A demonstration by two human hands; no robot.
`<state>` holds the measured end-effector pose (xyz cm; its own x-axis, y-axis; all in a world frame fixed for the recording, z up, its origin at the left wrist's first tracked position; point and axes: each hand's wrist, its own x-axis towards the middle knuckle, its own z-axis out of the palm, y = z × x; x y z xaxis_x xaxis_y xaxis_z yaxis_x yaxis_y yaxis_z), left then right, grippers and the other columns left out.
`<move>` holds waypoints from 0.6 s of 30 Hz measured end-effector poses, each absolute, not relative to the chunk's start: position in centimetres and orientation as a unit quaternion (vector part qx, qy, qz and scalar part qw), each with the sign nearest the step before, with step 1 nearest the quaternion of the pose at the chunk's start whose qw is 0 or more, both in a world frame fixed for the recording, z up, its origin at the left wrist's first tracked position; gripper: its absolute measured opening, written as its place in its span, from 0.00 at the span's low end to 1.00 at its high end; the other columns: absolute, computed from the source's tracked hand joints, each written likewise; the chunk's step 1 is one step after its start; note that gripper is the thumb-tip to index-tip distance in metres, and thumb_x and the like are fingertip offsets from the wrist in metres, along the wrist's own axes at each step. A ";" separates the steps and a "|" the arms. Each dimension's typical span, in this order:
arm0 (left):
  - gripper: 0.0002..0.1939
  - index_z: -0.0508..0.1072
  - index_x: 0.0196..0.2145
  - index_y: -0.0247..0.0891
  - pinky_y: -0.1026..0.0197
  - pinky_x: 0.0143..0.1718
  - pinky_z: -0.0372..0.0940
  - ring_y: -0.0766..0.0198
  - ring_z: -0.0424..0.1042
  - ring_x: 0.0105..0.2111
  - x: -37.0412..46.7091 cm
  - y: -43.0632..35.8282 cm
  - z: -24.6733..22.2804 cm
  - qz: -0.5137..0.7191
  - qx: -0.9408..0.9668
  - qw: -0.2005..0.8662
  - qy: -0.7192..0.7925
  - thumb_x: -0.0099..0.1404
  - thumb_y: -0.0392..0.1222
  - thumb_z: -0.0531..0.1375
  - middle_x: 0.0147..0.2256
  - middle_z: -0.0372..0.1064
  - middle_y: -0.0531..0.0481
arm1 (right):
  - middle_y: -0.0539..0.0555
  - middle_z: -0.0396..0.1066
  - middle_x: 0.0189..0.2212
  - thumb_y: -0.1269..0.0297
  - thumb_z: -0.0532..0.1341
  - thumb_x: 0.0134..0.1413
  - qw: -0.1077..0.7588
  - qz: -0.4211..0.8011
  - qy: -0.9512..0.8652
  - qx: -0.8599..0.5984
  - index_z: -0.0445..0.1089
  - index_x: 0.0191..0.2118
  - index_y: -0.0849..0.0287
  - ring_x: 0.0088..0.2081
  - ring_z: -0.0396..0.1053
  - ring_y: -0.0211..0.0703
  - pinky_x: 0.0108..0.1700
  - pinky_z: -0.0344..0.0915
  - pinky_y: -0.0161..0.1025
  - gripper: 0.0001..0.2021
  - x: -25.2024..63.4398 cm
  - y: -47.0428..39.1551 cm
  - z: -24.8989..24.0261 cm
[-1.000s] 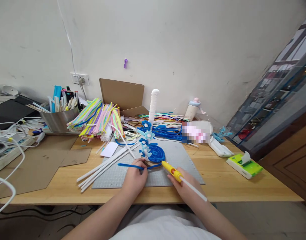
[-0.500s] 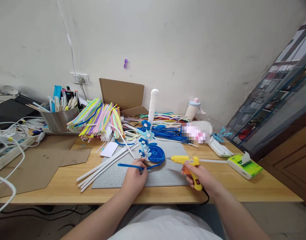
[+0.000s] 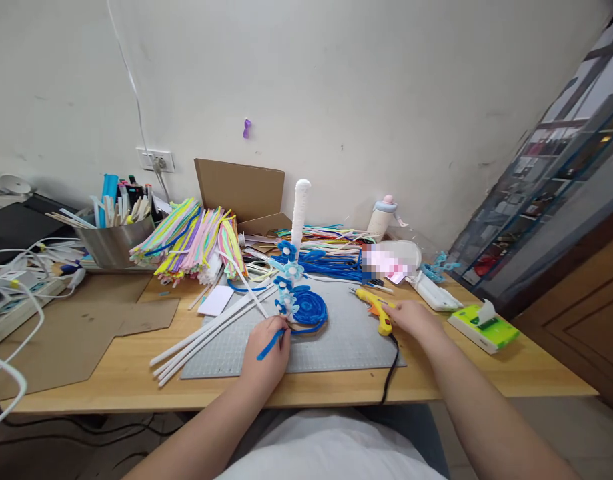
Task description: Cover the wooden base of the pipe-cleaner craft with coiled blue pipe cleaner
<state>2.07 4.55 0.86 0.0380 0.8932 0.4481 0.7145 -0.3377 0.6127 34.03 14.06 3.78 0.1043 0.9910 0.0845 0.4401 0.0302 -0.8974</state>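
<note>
My left hand [image 3: 263, 353] is closed in a pinch on the loose end of a blue pipe cleaner [image 3: 270, 345]. That strand runs on around a flat blue spiral coil [image 3: 311, 307] on a cardboard base [image 3: 316, 331]. Beside the coil stands an upright white fuzzy stem [image 3: 299, 217], with blue and pale blue pipe-cleaner flowers [image 3: 292, 270] up its lower part. To the right, my right hand [image 3: 416, 319] has its fingers on the rear of a yellow hot glue gun [image 3: 379, 310], low over the grey cutting mat [image 3: 351, 353]. Its nozzle points up and left, away from the coil.
White sticks [image 3: 201, 340] lie across the mat's left side. Bundles of coloured pipe cleaners [image 3: 186, 240] and a metal pot [image 3: 116, 243] of tools stand behind. A tissue pack [image 3: 483, 327] sits on the right; the gun's black cord [image 3: 390, 373] hangs over the front edge.
The glue gun has moved away from the coil and turned, and my right hand has shifted from its handle to its rear. The blue strand's free end now bends down over my left hand.
</note>
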 end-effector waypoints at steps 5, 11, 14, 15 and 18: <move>0.05 0.69 0.32 0.41 0.56 0.43 0.63 0.59 0.70 0.38 1.2 5.6 1.2 0.380 0.717 0.104 0.575 0.62 0.34 0.54 0.36 0.72 0.48 | 0.51 0.72 0.26 0.64 0.64 0.44 0.384 0.279 -0.692 -0.544 0.72 0.25 0.55 0.33 0.70 0.45 0.35 0.65 0.39 0.02 28.6 12.7 3.4; 0.04 0.70 0.31 0.40 0.55 0.44 0.63 0.58 0.70 0.39 0.8 6.4 1.4 0.376 0.714 0.102 0.582 0.60 0.33 0.57 0.34 0.73 0.49 | 0.55 0.73 0.44 0.69 0.58 0.52 0.348 0.234 -0.822 -0.385 0.75 0.40 0.53 0.47 0.69 0.45 0.53 0.62 0.45 0.11 23.0 11.5 1.8; 0.04 0.71 0.31 0.40 0.54 0.45 0.63 0.58 0.71 0.39 0.8 6.5 1.6 0.371 0.717 0.098 0.582 0.59 0.33 0.57 0.34 0.73 0.49 | 0.55 0.74 0.42 0.71 0.57 0.53 0.353 0.232 -0.815 -0.395 0.76 0.36 0.54 0.44 0.71 0.44 0.50 0.65 0.45 0.11 23.0 11.9 1.2; 0.04 0.71 0.31 0.40 0.54 0.45 0.62 0.58 0.71 0.38 0.8 6.5 1.6 0.370 0.717 0.095 0.583 0.59 0.33 0.58 0.33 0.73 0.50 | 0.55 0.74 0.42 0.71 0.57 0.53 0.352 0.234 -0.815 -0.396 0.76 0.35 0.54 0.44 0.71 0.44 0.50 0.65 0.45 0.11 23.1 12.0 1.1; 0.04 0.71 0.30 0.41 0.54 0.46 0.62 0.58 0.71 0.38 0.7 6.6 1.5 0.375 0.718 0.080 0.582 0.59 0.33 0.58 0.33 0.74 0.50 | 0.55 0.75 0.41 0.71 0.58 0.52 0.349 0.232 -0.813 -0.404 0.75 0.34 0.54 0.45 0.71 0.45 0.54 0.61 0.50 0.10 23.3 12.2 1.0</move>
<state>0.71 6.61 1.51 0.0426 0.8945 0.4451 0.7753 -0.3106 0.5500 23.30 12.16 1.02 -0.4297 0.8191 0.3802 0.4952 0.5658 -0.6593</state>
